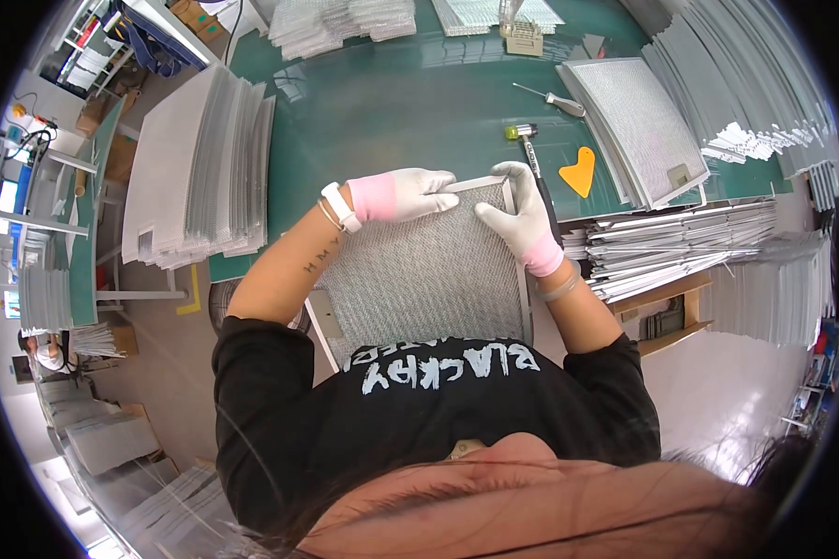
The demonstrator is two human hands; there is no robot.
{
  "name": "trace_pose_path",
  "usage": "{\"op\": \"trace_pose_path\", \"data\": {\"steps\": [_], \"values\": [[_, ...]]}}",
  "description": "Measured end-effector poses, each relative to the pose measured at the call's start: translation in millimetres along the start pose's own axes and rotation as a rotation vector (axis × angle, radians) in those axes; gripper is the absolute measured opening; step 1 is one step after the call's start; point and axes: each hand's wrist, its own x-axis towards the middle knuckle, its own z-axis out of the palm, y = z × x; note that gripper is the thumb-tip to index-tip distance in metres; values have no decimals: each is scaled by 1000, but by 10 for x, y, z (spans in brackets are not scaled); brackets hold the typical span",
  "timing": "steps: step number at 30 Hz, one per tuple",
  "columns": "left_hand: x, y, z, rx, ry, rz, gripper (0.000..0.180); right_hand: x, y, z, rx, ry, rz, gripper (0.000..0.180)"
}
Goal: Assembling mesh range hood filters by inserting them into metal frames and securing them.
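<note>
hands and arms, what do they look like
The left hand and right hand wear white fabric gloves with pink cuffs. There's a white left wristband, a pale right wristband, dark lettering on the left forearm, and short black sleeves.

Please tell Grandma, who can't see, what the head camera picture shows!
A person's gloved right hand grips the far corner of a framed gray mesh panel while the left hand touches its far edge. On the green table lie a hammer, a screwdriver and a yellow heart-shaped piece, with stacked panels at left.
</note>
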Motion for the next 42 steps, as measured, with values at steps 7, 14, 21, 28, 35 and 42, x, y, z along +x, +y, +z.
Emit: {"op": "trace_pose_path", "data": {"steps": [7,14,21,28,35,42], "values": [[128,-482,46,112,122,254,56,50,48,-38,-53,-50,5,52],[16,-346,-122,-133,20,-118,63,457,300,-863,-625,123,-96,50],[164,-781,51,-259,61,-223,67,546,686,-1675,-1383,45,141,61],[188,-840,92,-498,17,-283,60,757,601,-1900,-911,-52,302,72],[152,-784,56,-519,25,-308,59,1069,493,-1692,-1164,9,555,75],[165,-804,47,-624,0,-311,56,1421,244,-1578,-1384,-195,732,55]]}}
